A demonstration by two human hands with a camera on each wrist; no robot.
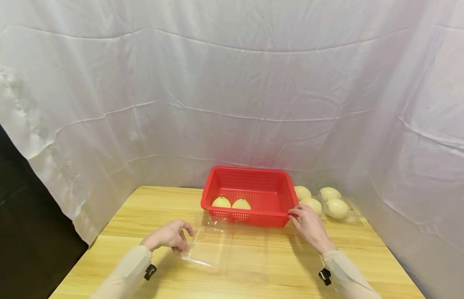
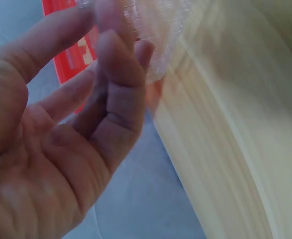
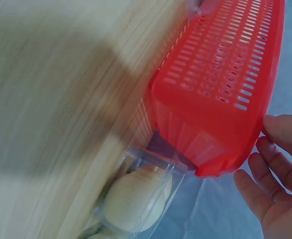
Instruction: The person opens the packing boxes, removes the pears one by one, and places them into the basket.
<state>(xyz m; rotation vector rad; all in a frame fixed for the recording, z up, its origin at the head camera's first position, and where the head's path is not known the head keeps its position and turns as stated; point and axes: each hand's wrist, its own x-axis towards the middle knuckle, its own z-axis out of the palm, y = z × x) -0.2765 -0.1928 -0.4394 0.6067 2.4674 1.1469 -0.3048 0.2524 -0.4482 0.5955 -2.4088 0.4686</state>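
My left hand (image 1: 171,236) is at the left edge of an open clear plastic clamshell box (image 1: 211,245), with its fingers loosely bent. In the left wrist view the clear plastic (image 2: 155,35) shows just beyond the fingers; no firm hold on it is visible. A red plastic basket (image 1: 235,214) with slotted sides stands behind the box. Two yellow pears (image 1: 221,202) lie inside it at the front left. With thumb and fingertips, my right hand (image 1: 309,226) holds the basket's rim at the front right corner, seen also in the right wrist view.
Right of the basket, several pears (image 1: 337,208) sit in clear plastic packaging on the wooden table (image 1: 142,207). One packed pear (image 3: 133,201) lies close to the basket's end in the right wrist view. A pale curtain (image 1: 232,91) hangs behind and at both sides.
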